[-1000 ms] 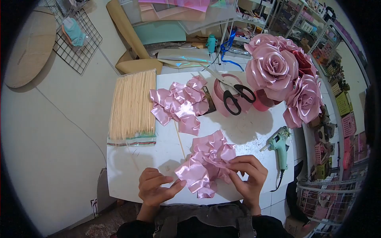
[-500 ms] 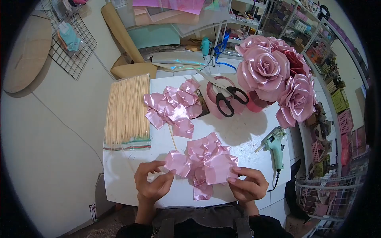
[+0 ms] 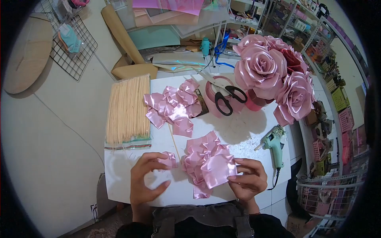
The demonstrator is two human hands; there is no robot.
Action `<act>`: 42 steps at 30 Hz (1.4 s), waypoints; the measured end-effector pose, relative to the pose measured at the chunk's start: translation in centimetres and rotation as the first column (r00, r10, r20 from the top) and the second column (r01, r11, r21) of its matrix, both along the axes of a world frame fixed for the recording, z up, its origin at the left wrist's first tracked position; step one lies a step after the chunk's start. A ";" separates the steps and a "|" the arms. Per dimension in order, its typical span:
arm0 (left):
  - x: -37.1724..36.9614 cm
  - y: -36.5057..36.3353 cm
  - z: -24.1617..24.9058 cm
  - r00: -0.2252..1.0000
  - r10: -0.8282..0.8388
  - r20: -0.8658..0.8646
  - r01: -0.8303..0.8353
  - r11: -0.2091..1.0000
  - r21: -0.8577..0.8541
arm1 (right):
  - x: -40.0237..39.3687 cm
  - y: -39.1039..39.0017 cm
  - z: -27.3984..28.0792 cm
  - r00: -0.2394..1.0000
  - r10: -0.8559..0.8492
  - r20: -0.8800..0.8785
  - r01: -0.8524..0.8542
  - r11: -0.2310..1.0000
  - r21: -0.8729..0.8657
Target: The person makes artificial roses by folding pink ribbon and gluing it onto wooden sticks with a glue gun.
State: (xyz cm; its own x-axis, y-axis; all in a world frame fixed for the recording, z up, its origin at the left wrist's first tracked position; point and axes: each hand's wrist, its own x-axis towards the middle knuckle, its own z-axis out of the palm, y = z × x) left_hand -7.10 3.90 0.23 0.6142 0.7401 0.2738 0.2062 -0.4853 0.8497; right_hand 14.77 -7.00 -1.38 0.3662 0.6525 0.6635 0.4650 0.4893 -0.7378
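On the near side of the table lies a loose pile of pink satin ribbon petals [image 3: 199, 158], several of them with curled edges. My right hand [image 3: 249, 178] pinches the edge of a broad petal [image 3: 218, 170] between thumb and fingers, over the pile's right side. To the left of the pile, my left hand [image 3: 150, 176] has its thumb spread well apart from its fingers. A small pink petal [image 3: 170, 160] shows at those fingertips, partly hidden behind them. Beyond it, a thin wooden stick [image 3: 174, 139] slants over the tabletop.
A second heap of pink petals [image 3: 174, 104] lies farther back, beside a bag of wooden skewers [image 3: 127, 111]. Black-handled scissors [image 3: 223, 98] rest on a ribbon roll [image 3: 214, 89]. Large pink ribbon roses [image 3: 264, 67] stand at the back right, above a green glue gun [image 3: 274, 146].
My left hand has opened and shifted slightly left, and the small petal now sits apart from the pile. The petal in my right hand has tilted.
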 end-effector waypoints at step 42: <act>-10.7 1.7 -0.2 0.707 0.529 0.470 -0.487 0.846 -0.218 | -11.6 6.2 4.8 0.463 0.636 0.617 -0.122 0.735 -0.667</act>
State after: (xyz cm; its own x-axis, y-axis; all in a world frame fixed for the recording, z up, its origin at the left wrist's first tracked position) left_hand -17.76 5.57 -0.01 -0.0670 0.9300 0.3615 -0.0537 -0.3651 0.9294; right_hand 3.17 -0.77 3.44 -0.4920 0.8679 0.0680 0.8036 0.4828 -0.3479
